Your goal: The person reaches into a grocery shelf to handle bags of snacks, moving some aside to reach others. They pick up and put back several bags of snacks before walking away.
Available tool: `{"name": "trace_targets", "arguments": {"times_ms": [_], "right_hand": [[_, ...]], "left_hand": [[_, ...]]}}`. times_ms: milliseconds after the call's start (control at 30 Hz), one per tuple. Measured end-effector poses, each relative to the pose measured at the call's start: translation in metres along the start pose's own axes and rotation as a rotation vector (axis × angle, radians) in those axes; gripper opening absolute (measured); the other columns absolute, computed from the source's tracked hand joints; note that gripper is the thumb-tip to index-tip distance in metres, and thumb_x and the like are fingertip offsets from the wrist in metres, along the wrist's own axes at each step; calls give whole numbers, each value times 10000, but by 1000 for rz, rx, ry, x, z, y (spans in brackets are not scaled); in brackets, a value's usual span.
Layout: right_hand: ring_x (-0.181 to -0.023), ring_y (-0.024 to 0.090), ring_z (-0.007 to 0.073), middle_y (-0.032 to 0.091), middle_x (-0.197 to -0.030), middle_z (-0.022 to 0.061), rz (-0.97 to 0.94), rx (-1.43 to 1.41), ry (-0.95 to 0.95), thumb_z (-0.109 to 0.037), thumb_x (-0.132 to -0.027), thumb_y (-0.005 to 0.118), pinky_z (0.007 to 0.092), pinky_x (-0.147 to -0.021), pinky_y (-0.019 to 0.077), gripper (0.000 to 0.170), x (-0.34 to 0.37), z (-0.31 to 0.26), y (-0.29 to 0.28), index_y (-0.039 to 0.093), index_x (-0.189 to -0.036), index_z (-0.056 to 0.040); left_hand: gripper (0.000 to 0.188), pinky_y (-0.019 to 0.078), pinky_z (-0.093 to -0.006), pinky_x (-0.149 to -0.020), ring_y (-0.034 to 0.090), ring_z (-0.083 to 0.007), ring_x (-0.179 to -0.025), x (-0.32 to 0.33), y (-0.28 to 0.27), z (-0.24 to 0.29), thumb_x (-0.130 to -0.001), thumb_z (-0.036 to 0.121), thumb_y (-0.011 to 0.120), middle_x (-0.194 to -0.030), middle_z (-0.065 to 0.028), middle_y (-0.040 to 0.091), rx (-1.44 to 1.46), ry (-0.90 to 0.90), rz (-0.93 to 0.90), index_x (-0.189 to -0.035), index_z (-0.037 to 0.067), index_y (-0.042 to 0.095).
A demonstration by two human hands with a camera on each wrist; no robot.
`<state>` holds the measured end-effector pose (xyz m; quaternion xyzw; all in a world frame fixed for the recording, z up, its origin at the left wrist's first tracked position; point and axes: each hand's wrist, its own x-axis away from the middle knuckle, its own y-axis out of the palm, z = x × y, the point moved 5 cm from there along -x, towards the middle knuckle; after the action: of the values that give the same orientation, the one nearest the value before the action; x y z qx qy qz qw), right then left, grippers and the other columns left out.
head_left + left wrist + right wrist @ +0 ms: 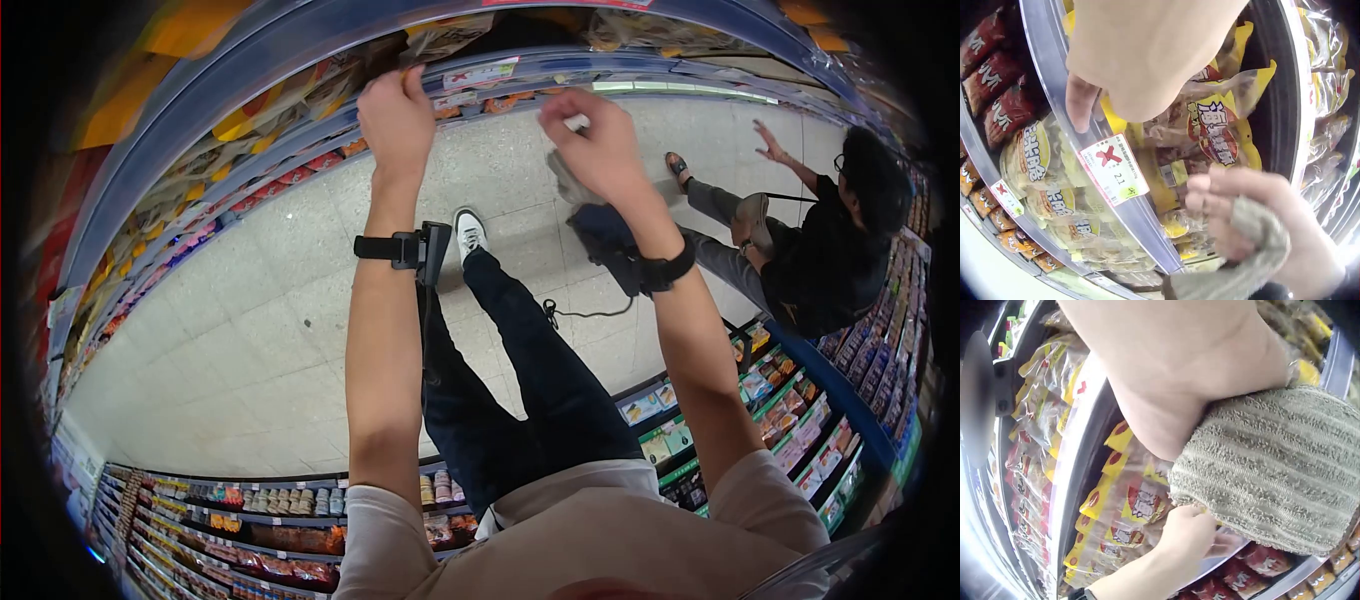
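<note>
My left hand [398, 120] is at the front edge of a shelf, fingers curled in, pinching the yellow edge of a clear snack bag. In the left wrist view, one finger of that left hand [1147, 56] reaches down by the shelf lip, just above a price tag [1114, 169]. Its palm hides much of the bag. Held out to the right, my right hand [597, 145] grips a grey-green ribbed towel [1272, 469], which hangs below the fingers. More clear bags with yellow trim [1216, 125] stand in a row behind both hands.
Red snack packets [1007, 112] and other bags fill the neighbouring shelves. A person in black [850, 230] crouches or sits at the right of the aisle. Behind me are more stocked shelves [300, 540]. A cable [590, 314] hangs from my right wrist.
</note>
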<state>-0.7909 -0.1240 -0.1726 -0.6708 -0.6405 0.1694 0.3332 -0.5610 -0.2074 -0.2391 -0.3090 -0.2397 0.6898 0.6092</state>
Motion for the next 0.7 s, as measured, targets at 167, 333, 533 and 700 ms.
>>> {"name": "trace_targets", "arguments": {"times_ms": [167, 333, 533, 700], "right_hand": [[-843, 710, 139, 760, -904, 82, -38, -3, 173, -144, -925, 715, 292, -721, 536, 201, 17, 30, -22, 749, -1088, -32], [-819, 732, 219, 764, -898, 125, -23, -61, 54, -217, -910, 744, 330, -736, 557, 382, -8, -16, -8, 707, -1236, -22], [-868, 760, 345, 765, -901, 198, 119, -29, 7, -293, -871, 777, 413, -803, 584, 582, -40, -27, -2, 632, -1295, 77], [-870, 758, 368, 767, -888, 210, 224, -16, 66, -303, -860, 796, 427, -802, 586, 499, -57, -6, -25, 685, -1164, 76]], "left_hand": [[217, 539, -525, -780, 679, -479, -871, -4, 2, 3, -987, 208, 673, -912, -260, 719, 52, 11, -69, -941, 30, 789], [214, 540, -522, -806, 685, -476, -873, -7, 14, 4, -991, 204, 667, -903, -248, 727, 16, 32, -218, -969, 39, 801], [276, 562, -489, -763, 723, -453, -843, 0, 6, 16, -992, 229, 679, -875, -297, 719, -75, 9, -22, -1068, -15, 783], [337, 574, -509, -785, 725, -466, -858, 7, -7, 42, -965, 286, 712, -911, -299, 730, -199, -165, -23, -1012, -44, 763]]}}
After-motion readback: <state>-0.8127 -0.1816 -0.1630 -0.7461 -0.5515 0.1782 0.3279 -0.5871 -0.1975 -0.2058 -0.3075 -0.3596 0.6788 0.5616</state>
